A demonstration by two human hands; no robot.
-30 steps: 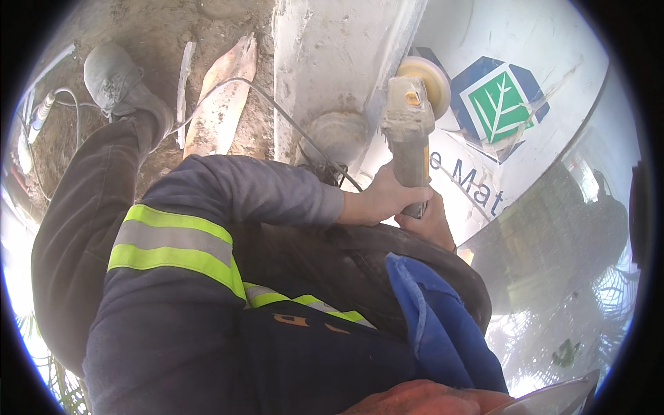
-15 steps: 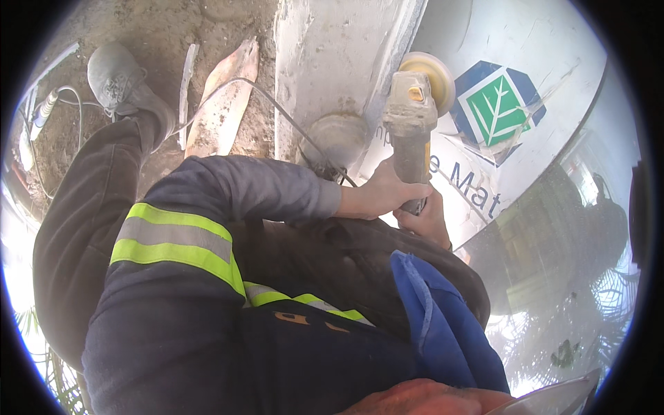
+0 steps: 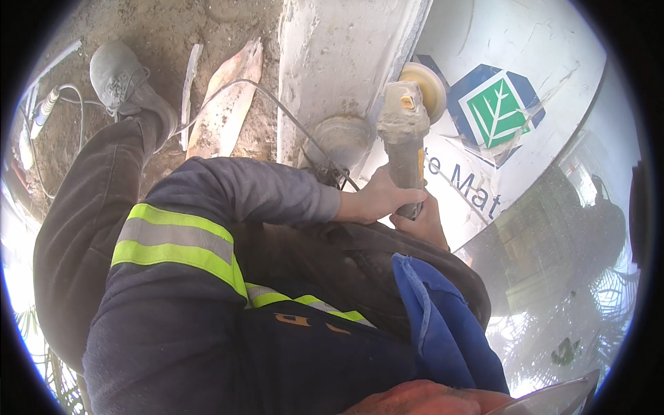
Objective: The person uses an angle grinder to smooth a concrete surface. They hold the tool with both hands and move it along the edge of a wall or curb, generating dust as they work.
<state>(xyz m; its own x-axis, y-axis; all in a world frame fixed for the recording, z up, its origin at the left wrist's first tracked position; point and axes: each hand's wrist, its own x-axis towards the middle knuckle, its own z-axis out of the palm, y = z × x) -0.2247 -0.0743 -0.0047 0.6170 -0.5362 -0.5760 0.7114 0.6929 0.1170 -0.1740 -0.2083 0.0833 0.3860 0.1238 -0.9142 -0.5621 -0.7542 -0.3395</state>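
A dusty angle grinder [image 3: 404, 135] points away from me, its round pale-yellow pad [image 3: 427, 91] standing on edge by the rim of a light grey slab [image 3: 339, 62]. Whether the pad touches the slab I cannot tell. My left hand [image 3: 377, 199] is wrapped round the grinder's body from the left. On the other side, my right hand [image 3: 427, 225] grips the rear end of the body, partly hidden behind it. The grinder's grey cable [image 3: 290, 117] runs off to the left across the ground.
To the right is a white panel [image 3: 560, 111] with a green-and-blue emblem, beside a shiny reflecting surface [image 3: 539, 256]. My dusty shoes [image 3: 117, 76] stand on bare soil and against the slab. Pale strips [image 3: 228, 104] lie on the soil at left, near a cable connector [image 3: 47, 107].
The grinder has shifted slightly toward me and to the left along the slab's edge, both hands staying on it. The view has moved a little too.
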